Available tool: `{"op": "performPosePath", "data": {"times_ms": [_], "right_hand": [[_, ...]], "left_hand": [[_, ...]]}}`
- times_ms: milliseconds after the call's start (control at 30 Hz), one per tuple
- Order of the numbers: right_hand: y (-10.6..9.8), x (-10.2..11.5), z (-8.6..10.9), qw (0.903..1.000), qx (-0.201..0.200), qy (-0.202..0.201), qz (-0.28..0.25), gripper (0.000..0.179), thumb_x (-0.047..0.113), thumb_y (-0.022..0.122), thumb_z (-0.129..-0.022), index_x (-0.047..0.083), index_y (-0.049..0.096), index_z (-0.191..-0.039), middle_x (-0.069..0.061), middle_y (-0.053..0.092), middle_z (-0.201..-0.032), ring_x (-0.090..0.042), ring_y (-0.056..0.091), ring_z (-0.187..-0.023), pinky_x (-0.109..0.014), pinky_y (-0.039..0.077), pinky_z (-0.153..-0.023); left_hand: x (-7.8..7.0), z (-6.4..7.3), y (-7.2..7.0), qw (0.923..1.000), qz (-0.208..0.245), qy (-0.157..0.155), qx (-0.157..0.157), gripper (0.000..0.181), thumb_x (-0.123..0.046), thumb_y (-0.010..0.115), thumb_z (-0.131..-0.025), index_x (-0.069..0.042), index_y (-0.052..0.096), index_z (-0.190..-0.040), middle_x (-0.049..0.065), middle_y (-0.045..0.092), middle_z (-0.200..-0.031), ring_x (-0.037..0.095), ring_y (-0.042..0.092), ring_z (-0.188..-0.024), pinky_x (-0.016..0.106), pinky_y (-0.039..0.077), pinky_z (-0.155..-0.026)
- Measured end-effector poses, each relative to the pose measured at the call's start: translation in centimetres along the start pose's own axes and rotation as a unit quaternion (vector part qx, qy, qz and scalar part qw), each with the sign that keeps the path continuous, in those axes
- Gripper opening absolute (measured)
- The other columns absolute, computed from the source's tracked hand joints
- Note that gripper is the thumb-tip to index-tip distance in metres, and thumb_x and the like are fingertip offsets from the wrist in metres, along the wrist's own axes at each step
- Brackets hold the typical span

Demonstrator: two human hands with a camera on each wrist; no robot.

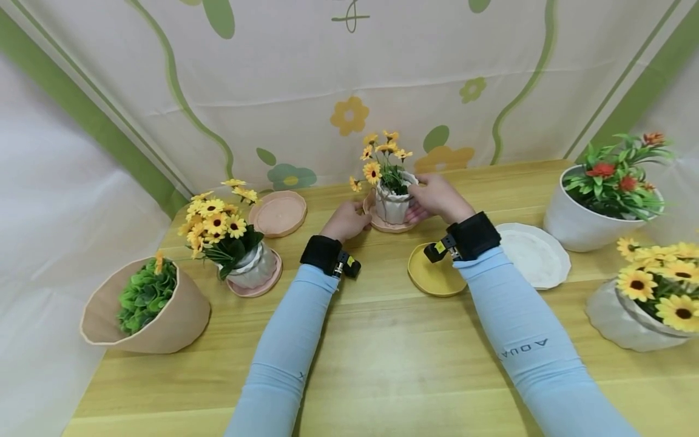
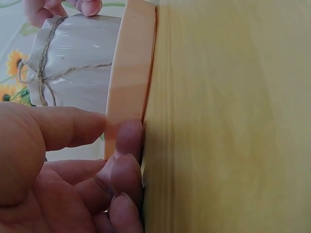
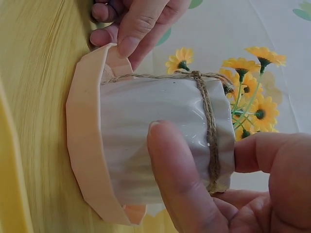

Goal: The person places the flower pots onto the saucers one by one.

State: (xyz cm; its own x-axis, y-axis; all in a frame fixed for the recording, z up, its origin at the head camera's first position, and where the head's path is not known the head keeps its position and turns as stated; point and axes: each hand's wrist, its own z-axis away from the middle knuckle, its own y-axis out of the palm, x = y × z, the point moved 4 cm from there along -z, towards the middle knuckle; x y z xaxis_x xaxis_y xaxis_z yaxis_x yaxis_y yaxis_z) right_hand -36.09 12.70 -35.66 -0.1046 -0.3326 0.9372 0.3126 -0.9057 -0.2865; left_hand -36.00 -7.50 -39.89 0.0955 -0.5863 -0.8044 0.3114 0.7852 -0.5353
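A small white fluted pot (image 1: 392, 208) of yellow daisies (image 1: 374, 172), tied with twine (image 3: 210, 124), stands in a peach saucer (image 1: 390, 227) at the back middle of the table. My left hand (image 1: 346, 221) pinches the saucer's left edge. In the left wrist view, its thumb is at the rim and its fingertips (image 2: 127, 170) are low on the outer wall. From the right, my right hand (image 1: 439, 199) grips the pot. The right wrist view shows one digit (image 3: 170, 160) along the pot's side and others up at its rim.
To the left are another daisy pot (image 1: 253, 267) on a pink saucer, a bare peach saucer (image 1: 278, 213) and a large peach planter (image 1: 185, 318). A yellow saucer (image 1: 434, 276) lies by the right wrist; a white saucer (image 1: 535, 255), a red-flowered pot (image 1: 579, 224) and a daisy pot (image 1: 622, 318) are further right.
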Motion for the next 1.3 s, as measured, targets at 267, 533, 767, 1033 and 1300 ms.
{"op": "performPosePath", "data": {"times_ms": [267,533,767,1033,1300], "right_hand": [[-0.3,-0.2,0.2,1.0,-0.002,0.001,0.006,0.058,0.014,0.039,-0.102,-0.001,0.023,-0.155,-0.031,0.067,-0.091,-0.033,0.071,-0.069,-0.051,0.057,-0.074],[-0.6,-0.3,0.5,0.9999,0.011,-0.004,-0.001,0.057,0.018,0.042,-0.106,-0.002,0.022,-0.155,-0.033,0.066,-0.095,-0.035,0.071,-0.073,-0.051,0.057,-0.074],[-1.8,0.5,1.3,0.9997,0.005,-0.002,0.022,0.054,0.023,0.042,-0.108,-0.005,0.028,-0.152,-0.036,0.064,-0.103,-0.033,0.071,-0.076,-0.046,0.059,-0.074],[-4.3,2.0,4.0,0.992,-0.039,-0.029,0.116,0.046,0.018,0.046,-0.106,-0.005,0.042,-0.146,-0.028,0.067,-0.099,-0.018,0.068,-0.069,-0.034,0.059,-0.068],[-7.1,2.2,9.1,0.9519,-0.127,-0.045,0.275,0.038,0.016,0.053,-0.099,-0.008,0.06,-0.129,-0.02,0.07,-0.091,-0.024,0.068,-0.072,-0.037,0.054,-0.067]], "left_hand": [[-0.1,0.1,0.1,1.0,-0.001,0.0,0.002,0.05,-0.02,0.055,-0.104,-0.008,0.042,-0.151,0.009,0.07,-0.089,0.012,0.028,-0.045,0.025,0.028,-0.047],[0.0,0.2,0.2,1.0,0.007,-0.001,0.006,0.053,-0.02,0.056,-0.103,-0.009,0.04,-0.152,0.008,0.069,-0.086,0.012,0.029,-0.044,0.025,0.029,-0.046],[-0.2,0.6,0.0,0.9998,0.013,0.006,0.014,0.052,-0.021,0.055,-0.103,-0.007,0.04,-0.151,0.01,0.069,-0.09,0.012,0.032,-0.047,0.026,0.03,-0.048],[-0.3,0.9,-0.2,0.9997,0.009,0.015,0.016,0.048,-0.021,0.055,-0.103,-0.004,0.045,-0.147,0.012,0.068,-0.091,0.012,0.036,-0.051,0.025,0.032,-0.05],[-0.7,1.7,-0.3,0.9993,0.007,0.029,0.023,0.041,-0.023,0.053,-0.104,0.0,0.052,-0.139,0.015,0.069,-0.101,0.022,0.057,-0.074,0.029,0.043,-0.062]]}}
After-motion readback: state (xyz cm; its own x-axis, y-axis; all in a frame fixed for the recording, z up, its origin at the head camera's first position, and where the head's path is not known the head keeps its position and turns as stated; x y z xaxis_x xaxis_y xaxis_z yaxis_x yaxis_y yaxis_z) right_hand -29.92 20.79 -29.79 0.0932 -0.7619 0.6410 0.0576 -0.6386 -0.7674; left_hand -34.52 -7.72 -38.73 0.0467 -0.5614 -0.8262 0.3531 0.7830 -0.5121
